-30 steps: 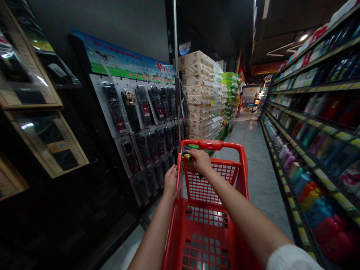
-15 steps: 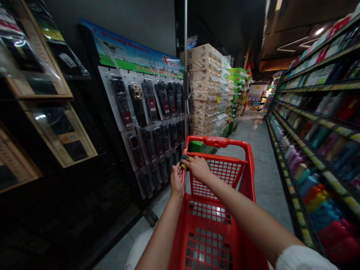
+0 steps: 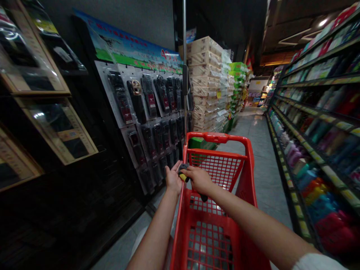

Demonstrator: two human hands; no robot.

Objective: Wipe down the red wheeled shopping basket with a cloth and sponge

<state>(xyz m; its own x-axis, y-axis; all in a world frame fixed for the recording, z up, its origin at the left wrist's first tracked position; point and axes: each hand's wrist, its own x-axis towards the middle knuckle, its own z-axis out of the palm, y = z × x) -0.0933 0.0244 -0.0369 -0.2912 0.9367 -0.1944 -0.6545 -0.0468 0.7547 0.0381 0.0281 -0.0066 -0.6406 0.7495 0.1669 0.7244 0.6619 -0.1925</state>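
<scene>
A small grey and yellow object (image 3: 183, 172) sits at the left rim of the red shopping cart (image 3: 216, 210), near the cart's front left corner. The right hand (image 3: 199, 179) reaches across the cart and its fingers curl around this object, pinching it from the right side. The left hand (image 3: 173, 179) is just outside the cart's left wall, palm turned toward the object, with the fingers spread and the fingertips touching or nearly touching it; contact cannot be told for sure. A dark piece hangs below the right hand inside the cart, too dim to make out.

The cart's basket has a mesh front wall and a grid floor, and a thick red bar (image 3: 218, 138) runs across its far end. A thin metal pole (image 3: 184, 67) rises from the cart's left front corner.

To the left of the cart stands a display board (image 3: 146, 108) of dark packaged goods hung in rows, with a blue and green banner (image 3: 132, 50) across the top. Beyond the cart on the left, stacked beige cartons (image 3: 205, 82) rise high. To the right of the cart, long shelves (image 3: 317, 123) carry coloured bottles. The grey tiled floor (image 3: 258, 157) runs ahead of the cart.
</scene>
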